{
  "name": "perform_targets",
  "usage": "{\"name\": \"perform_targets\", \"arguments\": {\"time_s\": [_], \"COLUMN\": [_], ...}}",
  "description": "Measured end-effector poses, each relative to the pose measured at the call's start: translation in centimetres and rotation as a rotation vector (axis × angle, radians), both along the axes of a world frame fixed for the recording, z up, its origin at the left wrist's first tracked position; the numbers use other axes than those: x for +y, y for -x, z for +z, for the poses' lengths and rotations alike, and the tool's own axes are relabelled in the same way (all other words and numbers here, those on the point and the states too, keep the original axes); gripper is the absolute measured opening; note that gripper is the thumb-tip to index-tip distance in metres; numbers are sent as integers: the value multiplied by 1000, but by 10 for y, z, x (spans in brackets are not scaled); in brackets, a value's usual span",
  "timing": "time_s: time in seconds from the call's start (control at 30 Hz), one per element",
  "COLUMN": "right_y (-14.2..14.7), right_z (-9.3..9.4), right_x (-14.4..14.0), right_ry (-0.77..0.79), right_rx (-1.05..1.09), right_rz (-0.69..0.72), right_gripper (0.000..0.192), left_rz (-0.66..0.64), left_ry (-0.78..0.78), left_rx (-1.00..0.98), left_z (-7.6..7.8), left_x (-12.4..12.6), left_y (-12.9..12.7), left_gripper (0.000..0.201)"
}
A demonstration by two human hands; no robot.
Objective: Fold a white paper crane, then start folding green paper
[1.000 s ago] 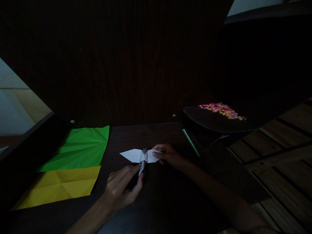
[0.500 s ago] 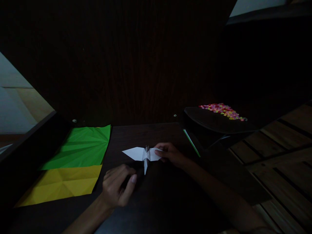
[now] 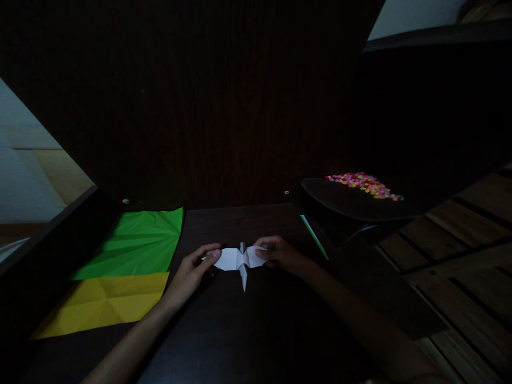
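Note:
A white origami crane (image 3: 230, 260) is held between my two hands over the dark desk, its wings spread flat to either side. Its left wing tip is pinched between thumb and fingers of my left hand (image 3: 197, 265). My right hand (image 3: 279, 253) grips the right wing the same way, covering its outer end. One narrow point of the crane faces me and another faces away; its folded middle shows between the wings.
Creased green paper (image 3: 140, 242) and yellow paper (image 3: 108, 301) lie at the left. A thin green and white strip (image 3: 314, 237) lies at the right. Small colourful pieces (image 3: 364, 184) cover part of a rounded dark shelf (image 3: 340, 200). An upright dark panel (image 3: 220, 106) closes the back.
My left hand has moved up and taken hold of the left wing, which was free before. My right hand keeps its grip on the right wing.

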State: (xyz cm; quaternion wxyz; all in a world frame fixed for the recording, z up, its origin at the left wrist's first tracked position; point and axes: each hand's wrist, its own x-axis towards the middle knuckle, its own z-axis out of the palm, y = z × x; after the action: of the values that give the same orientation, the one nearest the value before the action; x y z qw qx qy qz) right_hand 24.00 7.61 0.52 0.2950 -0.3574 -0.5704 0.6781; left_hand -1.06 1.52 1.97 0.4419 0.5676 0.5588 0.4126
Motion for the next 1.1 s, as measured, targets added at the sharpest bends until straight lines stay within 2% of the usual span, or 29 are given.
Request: {"name": "perform_targets", "arguments": {"time_s": [0.1, 0.3, 0.47, 0.73, 0.93, 1.1], "right_y": [0, 1, 3, 3, -5, -24], "right_z": [0, 3, 2, -1, 5, 19], "right_x": [0, -1, 0, 5, 23, 53], "right_ry": [-28, -81, -36, 24, -131, -224], "right_rx": [-32, -50, -17, -100, -209, -202], "right_rz": [10, -80, -150, -196, -310, -438], "right_gripper": [31, 35, 35, 35, 28, 23], "left_rz": [-93, 46, 103, 103, 85, 67], "left_ry": [110, 119, 145, 268, 304, 305], "left_rx": [-132, -240, -277, -400, -423, -413], "left_z": [0, -5, -10, -14, -12, -6], "left_x": [1, 1, 1, 6, 26, 63], "left_y": [-2, -1, -2, -12, -24, -48], "left_gripper": [36, 31, 28, 29, 23, 15]}}
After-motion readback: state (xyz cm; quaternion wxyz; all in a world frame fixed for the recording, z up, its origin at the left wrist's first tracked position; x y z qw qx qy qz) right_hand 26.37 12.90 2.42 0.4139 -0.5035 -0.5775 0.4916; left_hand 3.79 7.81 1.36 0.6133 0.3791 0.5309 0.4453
